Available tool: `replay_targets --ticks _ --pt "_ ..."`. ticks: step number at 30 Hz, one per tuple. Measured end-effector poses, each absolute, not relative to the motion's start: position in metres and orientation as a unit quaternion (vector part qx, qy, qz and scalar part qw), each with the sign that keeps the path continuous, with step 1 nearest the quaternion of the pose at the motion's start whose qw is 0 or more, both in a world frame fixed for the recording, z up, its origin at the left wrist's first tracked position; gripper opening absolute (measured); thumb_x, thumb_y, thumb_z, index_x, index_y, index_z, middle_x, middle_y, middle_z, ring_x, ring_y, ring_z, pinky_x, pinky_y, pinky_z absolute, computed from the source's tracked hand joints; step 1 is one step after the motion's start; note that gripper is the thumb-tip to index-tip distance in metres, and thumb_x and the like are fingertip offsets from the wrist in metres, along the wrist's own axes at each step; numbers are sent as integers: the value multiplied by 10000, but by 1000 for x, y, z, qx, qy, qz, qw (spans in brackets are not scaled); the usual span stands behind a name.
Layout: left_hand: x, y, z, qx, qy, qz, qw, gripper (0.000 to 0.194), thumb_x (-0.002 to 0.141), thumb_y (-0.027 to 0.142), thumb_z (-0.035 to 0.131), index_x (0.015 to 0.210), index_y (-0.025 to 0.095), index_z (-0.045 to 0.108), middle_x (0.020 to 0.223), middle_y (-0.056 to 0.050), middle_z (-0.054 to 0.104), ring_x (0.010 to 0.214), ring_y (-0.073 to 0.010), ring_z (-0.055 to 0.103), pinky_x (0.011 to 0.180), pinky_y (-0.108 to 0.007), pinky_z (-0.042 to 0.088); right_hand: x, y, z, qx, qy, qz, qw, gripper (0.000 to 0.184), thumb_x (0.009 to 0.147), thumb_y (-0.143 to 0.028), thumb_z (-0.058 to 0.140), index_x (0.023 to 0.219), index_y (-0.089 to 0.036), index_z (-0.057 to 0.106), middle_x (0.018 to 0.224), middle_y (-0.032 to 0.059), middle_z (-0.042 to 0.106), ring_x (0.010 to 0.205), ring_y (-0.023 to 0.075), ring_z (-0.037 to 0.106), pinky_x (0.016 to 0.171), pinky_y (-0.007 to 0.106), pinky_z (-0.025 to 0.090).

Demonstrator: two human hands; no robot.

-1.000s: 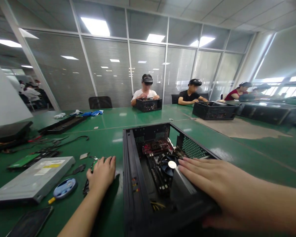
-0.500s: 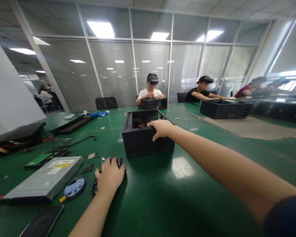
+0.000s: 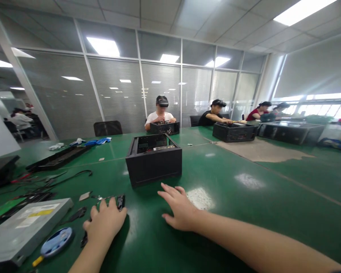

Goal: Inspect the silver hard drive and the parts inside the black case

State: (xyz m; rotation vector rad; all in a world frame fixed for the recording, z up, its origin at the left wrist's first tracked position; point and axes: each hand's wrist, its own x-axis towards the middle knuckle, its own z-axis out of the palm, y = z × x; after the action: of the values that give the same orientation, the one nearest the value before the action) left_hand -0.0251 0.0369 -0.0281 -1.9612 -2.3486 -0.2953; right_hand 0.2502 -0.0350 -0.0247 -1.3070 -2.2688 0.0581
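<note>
My left hand (image 3: 106, 217) is closed over a small black plastic part (image 3: 121, 202) on the table, with most of it hidden under my palm and fingers. To the right, my right hand (image 3: 179, 208) is open and empty, fingers spread above the green tabletop. Just beyond it stands a black computer case (image 3: 155, 166), its top open and some metal parts showing inside. A silver optical drive (image 3: 25, 231) and a round blue dish (image 3: 57, 241) with a yellow tip lie left of my left hand.
A green circuit board (image 3: 7, 208) and dark cables (image 3: 71, 175) are at the left. Behind them lie a long black panel (image 3: 58, 157) and blue gloves (image 3: 98, 141). Across the table, co-workers handle other black cases (image 3: 234, 132). A brown sheet (image 3: 261, 149) covers part of the right side.
My right hand has let go of the computer case's rim and drawn back toward me. My left hand stays on the black part. The view has turned right and tilted up.
</note>
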Motion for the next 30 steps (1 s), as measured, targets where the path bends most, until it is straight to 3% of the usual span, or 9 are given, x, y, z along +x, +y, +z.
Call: replay_targets --ticks 3,9,13,15,17,20,24,28,30 --pt "-19 31 -27 -654 -752 -74 29 656 857 534 316 1414 220 462 1523 -167 371 1342 -449 350 936 -635 393 268 -55 -43 -503 -801 103 307 677 777 -403 638 1402 -239 436 1514 142 407 1393 270 383 1119 502 262" --pt "18 -6 -23 -735 -678 -23 30 668 857 481 374 1471 219 402 1576 -102 315 1421 -402 267 1030 -617 356 279 -44 -37 -523 -757 142 365 561 813 -398 637 1333 -228 511 1390 119 552 1307 267 484 1108 477 286" --pt "37 -28 -12 -863 -504 -32 -10 657 843 409 472 1478 257 394 1582 -53 315 1457 -313 243 1120 -534 305 276 -38 -39 -515 -750 172 378 526 844 -403 627 1320 -207 520 1318 116 606 1241 266 536 1078 472 319" --pt "42 -34 -2 -921 -384 -11 -58 674 831 353 525 1483 357 354 1595 0 278 1470 -279 229 1150 -535 260 278 -38 -41 -504 -752 174 386 508 867 -404 603 1326 -205 517 1321 119 603 1240 264 534 1068 472 323" --pt "47 -38 7 -950 -299 16 -85 723 781 320 617 1452 435 372 1595 25 268 1468 -302 229 1160 -600 184 283 -38 -41 -480 -770 177 380 560 877 -454 590 1367 -204 485 1373 129 562 1276 273 501 1073 475 311" --pt "54 -43 17 -963 -261 19 -66 624 776 243 636 1347 460 508 1593 42 278 1476 -313 203 1157 -654 94 290 -36 -39 -417 -830 193 316 769 842 -573 601 1470 -200 359 1464 153 468 1334 300 435 1093 497 260" --pt "54 -48 20 -965 -255 15 -60 539 810 231 615 1310 422 555 1574 20 334 1441 -267 302 1165 -542 223 294 -30 -36 -357 -884 187 237 962 743 -676 649 1494 -173 320 1452 192 462 1336 343 406 1085 518 226" --pt "40 -40 16 -938 -341 -3 -62 931 681 510 766 1486 401 312 1605 -40 259 1441 -340 276 1144 -562 265 295 -28 -33 -336 -906 139 218 991 668 -682 700 1454 -170 382 1353 184 528 1254 350 448 1066 526 221" --pt "30 -29 11 -920 -388 -26 -49 1093 589 631 784 1512 365 263 1611 -88 226 1439 -377 262 1137 -583 262 296 -30 -31 -353 -907 105 207 1012 623 -722 699 1415 -150 435 1258 189 559 1164 357 486 1038 543 242"
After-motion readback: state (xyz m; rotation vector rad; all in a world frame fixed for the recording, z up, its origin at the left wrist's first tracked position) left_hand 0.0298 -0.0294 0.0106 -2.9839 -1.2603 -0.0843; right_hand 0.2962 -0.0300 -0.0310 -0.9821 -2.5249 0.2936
